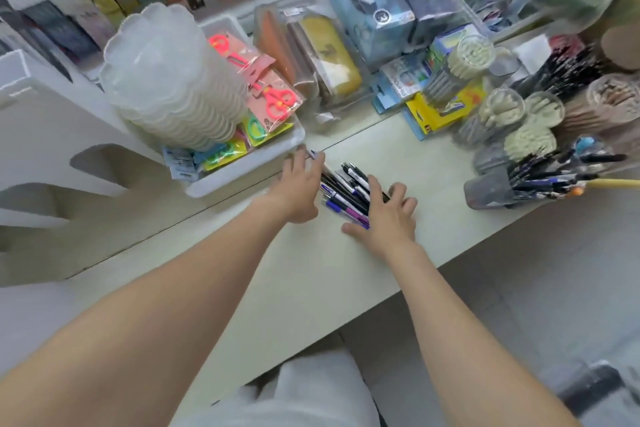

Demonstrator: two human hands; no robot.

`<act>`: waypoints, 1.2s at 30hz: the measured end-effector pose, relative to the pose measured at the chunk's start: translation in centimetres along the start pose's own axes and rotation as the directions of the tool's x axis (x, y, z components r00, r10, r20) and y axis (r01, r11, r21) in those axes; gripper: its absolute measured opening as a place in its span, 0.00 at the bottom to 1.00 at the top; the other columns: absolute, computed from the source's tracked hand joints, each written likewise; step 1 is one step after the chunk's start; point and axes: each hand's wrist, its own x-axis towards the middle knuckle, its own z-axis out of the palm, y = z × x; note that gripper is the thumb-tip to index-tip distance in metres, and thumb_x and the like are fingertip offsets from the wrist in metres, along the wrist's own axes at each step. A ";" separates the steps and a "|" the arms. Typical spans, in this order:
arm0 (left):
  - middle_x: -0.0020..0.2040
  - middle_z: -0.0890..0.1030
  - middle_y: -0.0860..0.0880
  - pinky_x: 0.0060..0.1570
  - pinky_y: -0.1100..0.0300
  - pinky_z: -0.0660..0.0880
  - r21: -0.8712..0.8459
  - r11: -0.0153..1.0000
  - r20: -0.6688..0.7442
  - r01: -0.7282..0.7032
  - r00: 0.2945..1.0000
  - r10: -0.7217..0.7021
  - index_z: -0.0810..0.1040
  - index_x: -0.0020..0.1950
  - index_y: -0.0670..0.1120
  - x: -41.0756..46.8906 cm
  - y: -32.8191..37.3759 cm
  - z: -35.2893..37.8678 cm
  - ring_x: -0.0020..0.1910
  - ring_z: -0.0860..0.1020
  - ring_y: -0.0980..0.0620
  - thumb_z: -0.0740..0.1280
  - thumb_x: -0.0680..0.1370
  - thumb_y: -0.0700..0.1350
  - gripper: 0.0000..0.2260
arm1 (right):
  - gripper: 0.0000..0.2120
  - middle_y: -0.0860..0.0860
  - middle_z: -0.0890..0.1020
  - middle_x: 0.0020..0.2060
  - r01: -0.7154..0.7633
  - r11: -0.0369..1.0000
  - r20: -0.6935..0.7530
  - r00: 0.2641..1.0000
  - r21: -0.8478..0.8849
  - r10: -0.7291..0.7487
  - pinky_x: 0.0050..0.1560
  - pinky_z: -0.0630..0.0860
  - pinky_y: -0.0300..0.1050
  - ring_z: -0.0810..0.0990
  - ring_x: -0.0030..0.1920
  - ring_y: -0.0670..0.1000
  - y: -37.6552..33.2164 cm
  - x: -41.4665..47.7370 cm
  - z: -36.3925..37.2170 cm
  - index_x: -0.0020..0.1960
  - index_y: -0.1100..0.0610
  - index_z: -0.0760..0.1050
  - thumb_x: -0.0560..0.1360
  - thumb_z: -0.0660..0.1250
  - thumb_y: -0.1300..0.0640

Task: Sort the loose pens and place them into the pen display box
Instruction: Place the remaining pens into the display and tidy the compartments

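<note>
- Loosely bunched, the pens [346, 191] lay on the surface [311, 270] between left grip [299, 189] and right grip [388, 215].
- Both were spread wide, holding nothing.
- Light, slick barrels would likely roll; best taken mid-barrel.

White tray [242, 174] w/ packed scissors [278, 102]; clear bowl stack [173, 80] at its left end; pencil cases [329, 59] just right, pencil tubs [502, 111] further right.
</note>
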 end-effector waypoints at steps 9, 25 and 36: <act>0.58 0.74 0.36 0.56 0.45 0.77 0.085 0.986 -0.352 -0.142 0.922 0.163 0.74 0.63 0.34 1.5 0.9 4.8 0.58 0.69 0.38 0.76 0.70 0.36 0.24 | 0.45 0.61 0.69 0.67 0.171 0.983 -0.220 0.958 -0.067 -0.182 0.44 0.74 0.54 0.68 0.50 0.61 -0.7 -1.9 3.1 0.82 0.53 0.63 0.70 0.79 0.57; 0.70 0.70 0.41 0.62 0.42 0.71 0.352 0.936 -0.323 0.028 0.942 0.094 0.50 0.86 0.42 -2.4 -2.2 7.2 0.63 0.70 0.35 0.51 0.81 0.56 0.35 | 0.38 0.48 0.60 0.66 0.188 0.919 0.259 0.923 0.346 -0.286 0.70 0.66 0.52 0.60 0.66 0.57 -3.4 -2.2 -0.8 0.82 0.45 0.55 0.75 0.60 0.37; 0.75 0.68 0.39 0.66 0.44 0.71 -0.010 0.992 -0.494 -0.126 0.863 0.105 0.67 0.79 0.43 -4.9 -4.1 7.7 0.70 0.68 0.36 0.65 0.71 0.29 0.36 | 0.24 0.56 0.75 0.56 0.227 0.926 -0.207 0.933 -0.301 -0.296 0.47 0.71 0.54 0.74 0.51 0.58 -5.7 -3.2 4.6 0.67 0.58 0.72 0.79 0.67 0.42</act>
